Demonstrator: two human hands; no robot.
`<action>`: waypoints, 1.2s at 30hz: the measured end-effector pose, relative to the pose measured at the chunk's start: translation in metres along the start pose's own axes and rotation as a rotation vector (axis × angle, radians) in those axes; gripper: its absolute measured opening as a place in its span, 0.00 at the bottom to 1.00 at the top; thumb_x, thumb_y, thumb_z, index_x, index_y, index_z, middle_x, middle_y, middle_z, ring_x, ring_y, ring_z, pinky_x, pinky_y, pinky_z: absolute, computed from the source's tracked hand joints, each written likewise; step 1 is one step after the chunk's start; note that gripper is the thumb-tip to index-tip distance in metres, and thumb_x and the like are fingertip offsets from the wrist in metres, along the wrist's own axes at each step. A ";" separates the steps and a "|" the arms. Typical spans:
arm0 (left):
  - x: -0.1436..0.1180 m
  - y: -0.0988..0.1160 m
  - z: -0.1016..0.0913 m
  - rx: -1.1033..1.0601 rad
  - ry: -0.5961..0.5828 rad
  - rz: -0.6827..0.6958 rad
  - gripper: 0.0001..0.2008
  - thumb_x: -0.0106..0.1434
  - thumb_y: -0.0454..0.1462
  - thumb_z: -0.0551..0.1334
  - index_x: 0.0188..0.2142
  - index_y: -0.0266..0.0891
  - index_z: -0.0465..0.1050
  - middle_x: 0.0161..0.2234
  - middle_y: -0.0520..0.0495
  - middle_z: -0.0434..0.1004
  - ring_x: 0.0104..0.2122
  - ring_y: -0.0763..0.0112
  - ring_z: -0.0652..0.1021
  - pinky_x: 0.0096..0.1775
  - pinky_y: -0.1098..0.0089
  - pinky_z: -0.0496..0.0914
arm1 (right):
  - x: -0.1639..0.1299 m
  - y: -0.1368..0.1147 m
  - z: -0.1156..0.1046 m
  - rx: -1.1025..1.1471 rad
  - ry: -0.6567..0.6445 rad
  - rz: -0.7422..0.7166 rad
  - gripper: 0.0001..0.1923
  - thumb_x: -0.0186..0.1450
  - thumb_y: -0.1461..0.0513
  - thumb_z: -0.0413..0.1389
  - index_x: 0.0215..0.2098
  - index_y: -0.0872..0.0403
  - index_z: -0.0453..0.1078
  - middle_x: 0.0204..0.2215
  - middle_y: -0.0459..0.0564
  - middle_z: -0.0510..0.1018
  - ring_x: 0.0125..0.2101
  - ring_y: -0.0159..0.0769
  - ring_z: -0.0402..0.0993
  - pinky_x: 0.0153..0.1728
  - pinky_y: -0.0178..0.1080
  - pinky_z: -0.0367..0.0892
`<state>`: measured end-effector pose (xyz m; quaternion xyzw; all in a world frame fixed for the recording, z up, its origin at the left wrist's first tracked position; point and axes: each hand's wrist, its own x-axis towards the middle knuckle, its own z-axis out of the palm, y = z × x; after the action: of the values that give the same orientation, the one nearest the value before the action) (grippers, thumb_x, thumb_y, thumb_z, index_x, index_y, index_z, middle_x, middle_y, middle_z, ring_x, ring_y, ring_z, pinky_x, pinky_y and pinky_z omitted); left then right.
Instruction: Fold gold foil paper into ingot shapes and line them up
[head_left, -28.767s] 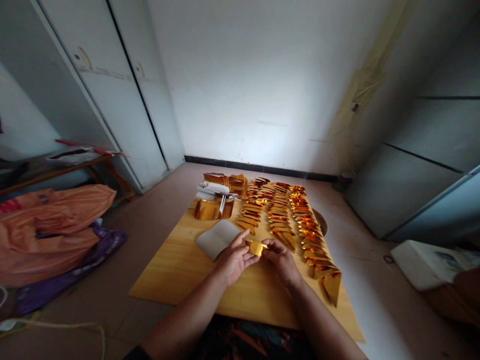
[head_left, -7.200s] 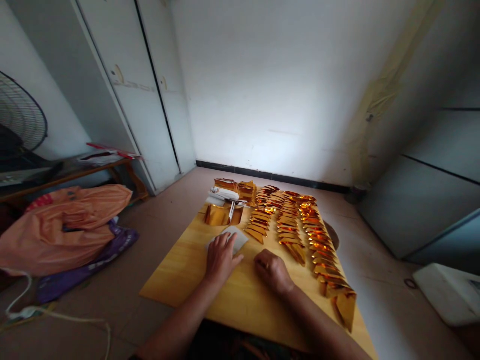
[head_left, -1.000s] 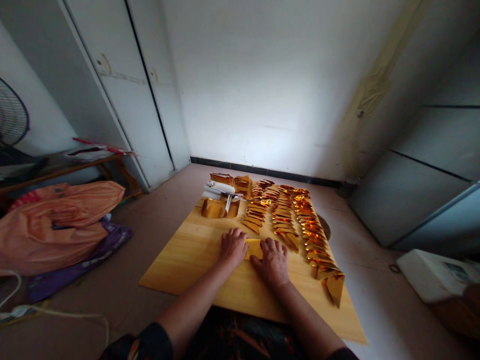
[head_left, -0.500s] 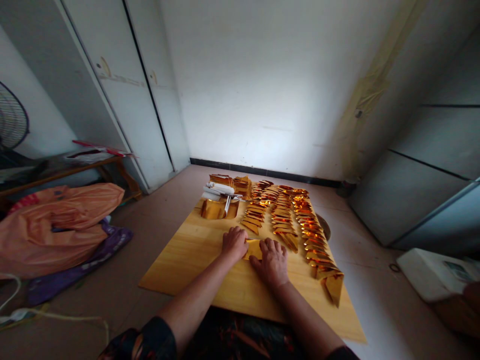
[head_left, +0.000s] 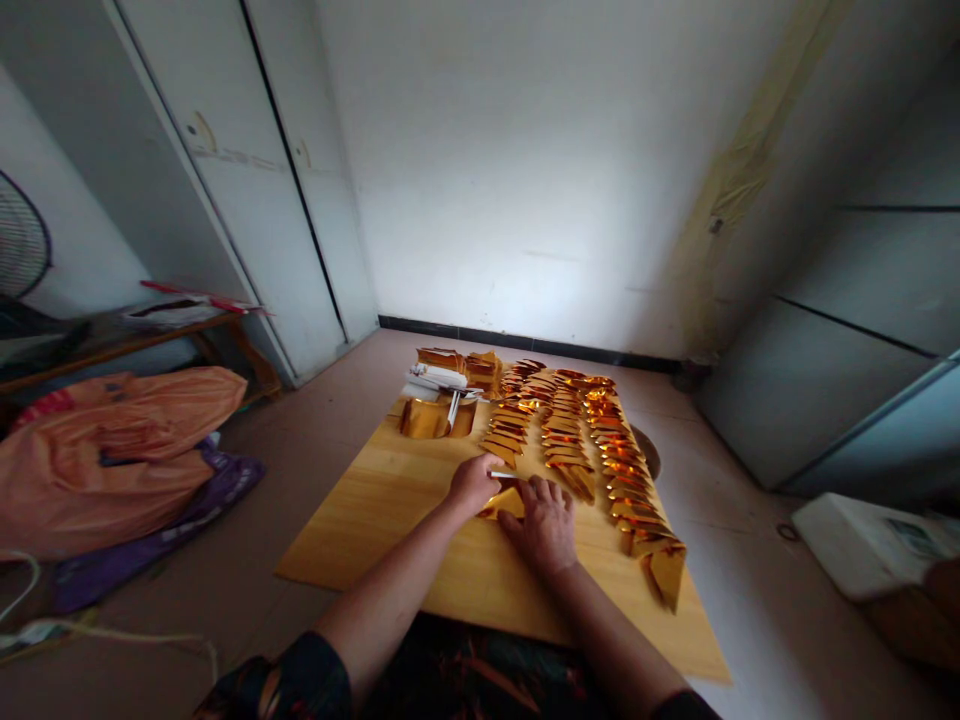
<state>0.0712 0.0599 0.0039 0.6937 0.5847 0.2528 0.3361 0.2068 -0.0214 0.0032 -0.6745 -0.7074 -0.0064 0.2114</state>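
A pale wooden board (head_left: pixel 390 520) lies flat on the tiled floor, and everything here is placed against it. Near the board's middle, the left hand (head_left: pixel 474 482) curls over a small sheet of gold foil paper (head_left: pixel 511 501), its thumb and fingertips nipping the sheet's upturned far edge, where a thin white strip of the paper's underside shows. The right hand (head_left: pixel 547 522) lies just beside it, palm down, fingers laid out flat and together, pinning the near right part of the same sheet to the board. The two hands almost touch over the paper. Along the board's right half, three rows of folded gold foil pieces (head_left: pixel 600 450) run from the far edge towards the near right corner, overlapping like scales. At the board's far left corner sits a stack of gold foil sheets with white papers (head_left: pixel 439 395) on top. Off the board's left side, on the floor, lies an orange plastic bag (head_left: pixel 112 450) over a purple one.
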 end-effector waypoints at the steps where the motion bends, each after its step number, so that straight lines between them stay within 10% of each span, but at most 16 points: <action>1: 0.001 -0.001 0.000 -0.059 -0.018 0.013 0.16 0.49 0.26 0.60 0.38 0.39 0.76 0.37 0.50 0.81 0.37 0.70 0.78 0.39 0.75 0.68 | 0.001 0.003 0.001 0.035 0.018 0.004 0.20 0.60 0.52 0.56 0.49 0.48 0.69 0.46 0.52 0.72 0.46 0.46 0.65 0.49 0.48 0.56; 7: -0.007 -0.004 -0.008 -0.441 -0.040 0.030 0.13 0.47 0.31 0.61 0.34 0.35 0.78 0.32 0.48 0.81 0.34 0.66 0.78 0.38 0.70 0.69 | 0.014 0.021 0.017 0.524 0.225 0.095 0.24 0.62 0.55 0.50 0.54 0.55 0.65 0.51 0.59 0.69 0.48 0.44 0.66 0.46 0.46 0.65; 14: -0.025 -0.005 -0.022 -0.663 -0.046 0.074 0.14 0.46 0.36 0.64 0.34 0.34 0.77 0.31 0.48 0.79 0.32 0.67 0.76 0.38 0.69 0.68 | 0.021 0.018 0.019 1.019 0.147 0.386 0.29 0.55 0.47 0.58 0.49 0.57 0.67 0.41 0.56 0.76 0.37 0.40 0.74 0.35 0.38 0.70; 22: -0.033 0.000 -0.028 -0.710 -0.090 0.093 0.13 0.46 0.37 0.66 0.33 0.33 0.76 0.29 0.48 0.77 0.31 0.69 0.74 0.36 0.71 0.66 | 0.018 0.012 0.001 1.396 0.045 0.342 0.18 0.54 0.50 0.61 0.32 0.54 0.69 0.26 0.45 0.74 0.28 0.33 0.69 0.32 0.36 0.66; 36: -0.032 -0.006 -0.022 -0.733 -0.038 0.028 0.14 0.46 0.44 0.67 0.22 0.34 0.71 0.18 0.55 0.66 0.20 0.78 0.64 0.25 0.75 0.56 | 0.019 0.020 0.018 1.364 0.110 0.391 0.15 0.52 0.51 0.62 0.28 0.55 0.72 0.21 0.42 0.69 0.23 0.28 0.59 0.26 0.32 0.57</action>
<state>0.0450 0.0329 0.0147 0.5395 0.4394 0.4371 0.5699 0.2205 0.0036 -0.0133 -0.5050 -0.4081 0.4419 0.6190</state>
